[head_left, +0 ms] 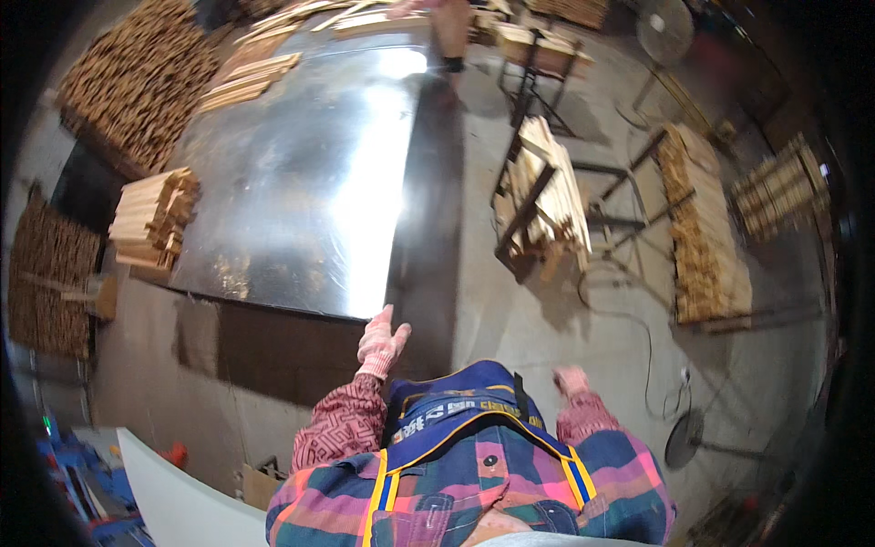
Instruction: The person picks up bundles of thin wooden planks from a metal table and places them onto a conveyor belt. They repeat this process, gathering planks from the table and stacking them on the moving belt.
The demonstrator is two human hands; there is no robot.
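Observation:
My left hand (382,343), in a pale pink knitted glove, reaches to the near right corner of a large shiny metal table (283,201). Its fingers are apart and nothing is in them; whether the fingertips touch the table edge I cannot tell. My right hand (571,381), gloved alike, hangs beside my body on the right, smeared by motion, its fingers not distinct. A stack of short wooden strips (153,217) sits on the table's left edge. Further back on the table lie longer wooden strips (251,80).
Another person's arm (451,36) shows at the table's far end. Right of it stands a dark metal rack (524,214) holding pale wooden strips (551,182). Further right is a long wood stack (706,223). A cable (638,319) crosses the floor towards a round base (684,438). Wood piles (137,82) line the left.

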